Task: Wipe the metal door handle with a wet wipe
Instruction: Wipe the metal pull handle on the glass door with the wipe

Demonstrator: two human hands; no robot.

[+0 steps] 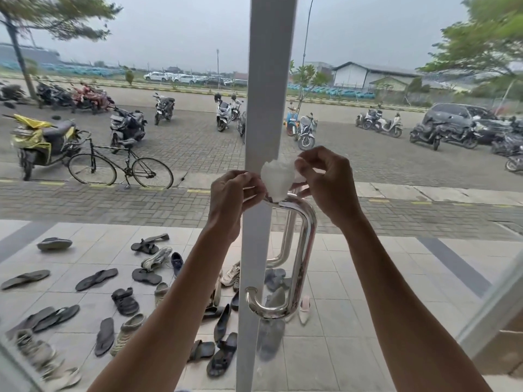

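A shiny metal door handle (304, 250), shaped like a tall D, is fixed to the white door frame (263, 108) of a glass door. A crumpled white wet wipe (276, 176) hangs just above the handle's top bend, its lower tip touching the metal. My right hand (325, 182) pinches the wipe's upper right edge. My left hand (232, 196) pinches its left side, level with the top of the handle.
Glass panes lie on both sides of the frame. Beyond the glass, several sandals and shoes (124, 301) are scattered on the tiled porch. Farther out stand a bicycle (120, 165), parked motorbikes and cars.
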